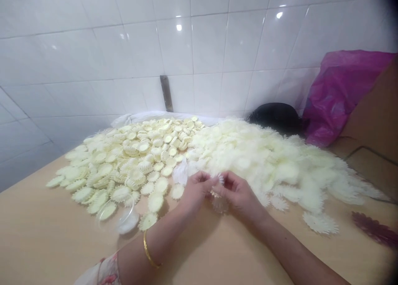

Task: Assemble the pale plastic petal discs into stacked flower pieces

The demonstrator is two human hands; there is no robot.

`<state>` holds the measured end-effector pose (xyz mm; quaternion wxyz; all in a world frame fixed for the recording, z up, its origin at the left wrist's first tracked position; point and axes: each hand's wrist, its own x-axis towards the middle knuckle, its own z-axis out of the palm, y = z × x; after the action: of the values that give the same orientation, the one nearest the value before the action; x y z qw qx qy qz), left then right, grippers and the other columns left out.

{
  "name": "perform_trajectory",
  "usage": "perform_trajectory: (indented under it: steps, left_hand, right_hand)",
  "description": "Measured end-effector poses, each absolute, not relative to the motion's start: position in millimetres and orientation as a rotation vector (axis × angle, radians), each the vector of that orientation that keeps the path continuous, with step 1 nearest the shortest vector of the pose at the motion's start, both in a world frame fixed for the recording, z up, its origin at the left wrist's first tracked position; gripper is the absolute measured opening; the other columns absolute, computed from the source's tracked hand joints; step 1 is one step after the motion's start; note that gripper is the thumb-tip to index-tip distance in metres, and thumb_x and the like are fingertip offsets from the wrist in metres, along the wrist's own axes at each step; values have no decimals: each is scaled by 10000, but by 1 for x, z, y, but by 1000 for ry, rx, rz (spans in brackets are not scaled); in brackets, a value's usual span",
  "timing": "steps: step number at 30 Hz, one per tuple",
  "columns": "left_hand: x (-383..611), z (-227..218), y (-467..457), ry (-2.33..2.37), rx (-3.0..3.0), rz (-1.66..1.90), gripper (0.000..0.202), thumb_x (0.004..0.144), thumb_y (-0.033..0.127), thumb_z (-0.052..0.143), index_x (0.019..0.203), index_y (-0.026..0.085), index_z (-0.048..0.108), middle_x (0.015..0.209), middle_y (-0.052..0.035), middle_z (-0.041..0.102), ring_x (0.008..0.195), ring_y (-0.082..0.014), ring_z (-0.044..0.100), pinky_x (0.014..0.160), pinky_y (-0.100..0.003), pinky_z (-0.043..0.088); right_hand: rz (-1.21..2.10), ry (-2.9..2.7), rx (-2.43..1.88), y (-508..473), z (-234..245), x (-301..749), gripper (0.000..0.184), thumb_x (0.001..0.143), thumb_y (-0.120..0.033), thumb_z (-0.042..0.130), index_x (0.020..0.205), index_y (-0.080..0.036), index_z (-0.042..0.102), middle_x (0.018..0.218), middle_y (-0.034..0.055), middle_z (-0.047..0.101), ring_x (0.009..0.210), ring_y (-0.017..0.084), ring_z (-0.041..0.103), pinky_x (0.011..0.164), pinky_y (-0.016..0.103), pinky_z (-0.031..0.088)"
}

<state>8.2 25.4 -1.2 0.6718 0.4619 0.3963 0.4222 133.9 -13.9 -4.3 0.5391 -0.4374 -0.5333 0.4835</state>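
Note:
My left hand [195, 189] and my right hand [239, 193] meet over the wooden table [46, 239], fingertips pinching one small pale frilled flower piece [219, 179] between them. A gold bangle [149, 252] circles my left wrist. Behind and left of my hands spreads a heap of small cream round petal discs [130, 160]. To the right lies a bigger pile of fluffier pale petal pieces [280, 160]. One loose frilled piece [220, 205] lies on the table under my hands.
A clear shallow dish [126, 218] sits left of my forearm. A magenta plastic bag [336, 94] and a black object [275, 115] stand at the back right by the white tiled wall. A dark purple frilled piece [374, 229] lies at the right edge.

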Motion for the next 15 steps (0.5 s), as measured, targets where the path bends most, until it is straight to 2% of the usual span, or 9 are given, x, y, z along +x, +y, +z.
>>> perform_trajectory:
  steps: [4, 8, 11, 15]
  left_hand:
    - [8, 2, 25, 863, 1015, 951, 302, 668, 400, 654, 682, 136, 508, 601, 25, 481, 470, -51, 443, 487, -210, 388]
    - [12, -1, 17, 924, 1100, 920, 339, 657, 434, 659, 756, 141, 519, 660, 13, 496, 497, -66, 487, 501, -224, 412]
    - [15, -2, 11, 912, 1117, 863, 345, 631, 376, 696, 803, 154, 496, 712, 0, 528, 549, -99, 542, 523, -244, 436]
    - [15, -1, 12, 879, 1042, 837, 289, 623, 243, 696, 811, 156, 494, 692, 15, 506, 546, -96, 535, 543, -261, 451]
  right_hand:
    - [1115, -1166, -1076, -11, -5, 137, 208, 692, -343, 632, 716, -184, 499, 640, -29, 500, 594, 113, 471, 551, 236, 378]
    - [856, -1241, -1200, -10, -8, 136, 135, 729, -288, 551, 661, -181, 505, 604, -25, 468, 582, 116, 435, 556, 247, 360]
    - [717, -1262, -1230, -9, -10, 136, 57, 706, -234, 539, 680, -183, 540, 681, 3, 516, 676, 150, 481, 626, 271, 385]
    - [910, -1194, -1203, -8, -8, 138, 134, 719, -303, 557, 673, -177, 548, 633, -3, 524, 624, 141, 481, 587, 262, 384]
